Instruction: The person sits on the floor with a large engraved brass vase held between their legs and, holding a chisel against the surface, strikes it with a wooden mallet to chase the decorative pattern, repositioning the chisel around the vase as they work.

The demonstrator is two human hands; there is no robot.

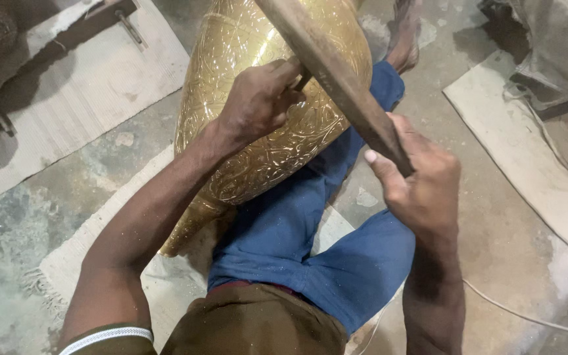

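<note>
A large engraved brass vase [244,105] lies tilted across my lap, its narrow foot pointing to the lower left. My left hand [258,98] rests on the vase's belly with its fingers closed around a small dark metal punch [302,80], tip against the brass. My right hand [419,181] grips the lower end of a thick wooden mallet handle [333,69], which slants up to the top edge; its head is out of view. My legs in blue trousers [310,243] lie under the vase.
I sit on a pale woven mat [73,263] on a concrete floor. Another mat [93,92] lies upper left, a third [527,144] at right with cloth on it. A thin white cord [527,317] crosses the floor lower right. A bare foot [405,33] shows at top.
</note>
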